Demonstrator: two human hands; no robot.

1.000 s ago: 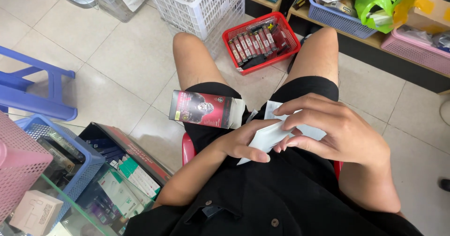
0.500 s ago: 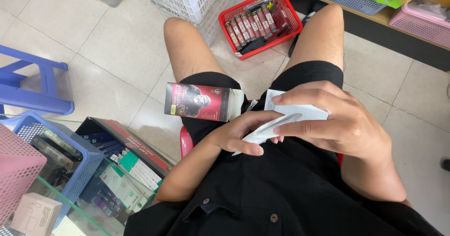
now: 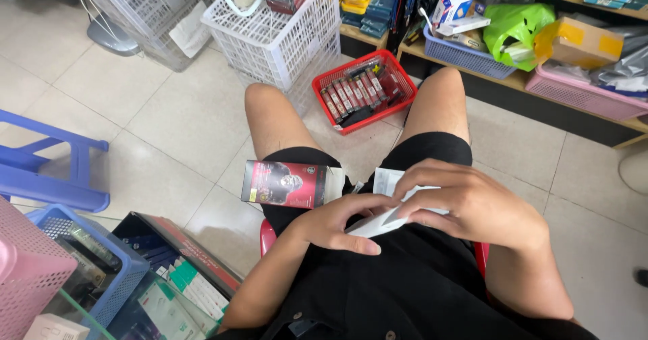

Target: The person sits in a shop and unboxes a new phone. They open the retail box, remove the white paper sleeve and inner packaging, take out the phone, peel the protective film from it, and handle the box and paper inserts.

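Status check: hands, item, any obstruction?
Left hand and right hand both gripping white paper packet. Red-black box resting on left thigh. Nothing blocking.

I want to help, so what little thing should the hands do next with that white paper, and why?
Probably pull the white paper the rest of the way flat. Both hands pinch it over the lap: the left hand from below, the right hand on top, and it looks only partly unfolded. The red and black box lies open on the thigh.
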